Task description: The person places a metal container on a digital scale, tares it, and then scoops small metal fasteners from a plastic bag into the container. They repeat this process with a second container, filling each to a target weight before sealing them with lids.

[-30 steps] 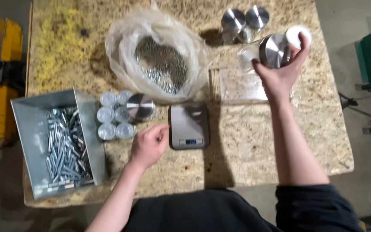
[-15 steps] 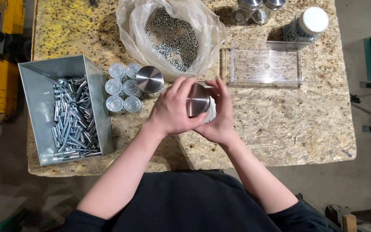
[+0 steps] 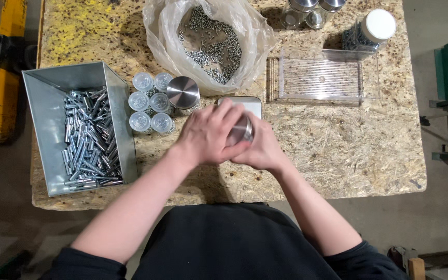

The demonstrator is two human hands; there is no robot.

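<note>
Now the metal-lidded jar (image 3: 241, 130) sits low over the scale (image 3: 247, 105), clasped by left hand (image 3: 208, 136) and right hand (image 3: 261, 149); half a second ago both held it likewise. Bare chipboard table (image 3: 348, 145) lies open rightward, toward its edge.

single head-worn view, looking almost straight down onto a chipboard table (image 3: 338, 155) from above the person's own torso. both forearms enter from the bottom edge and meet at frame centre, where the left hand (image 3: 208, 136) and right hand (image 3: 262, 150) sit close together. the table's far edge lies beyond the hands; bare floor shows to both sides.
</note>
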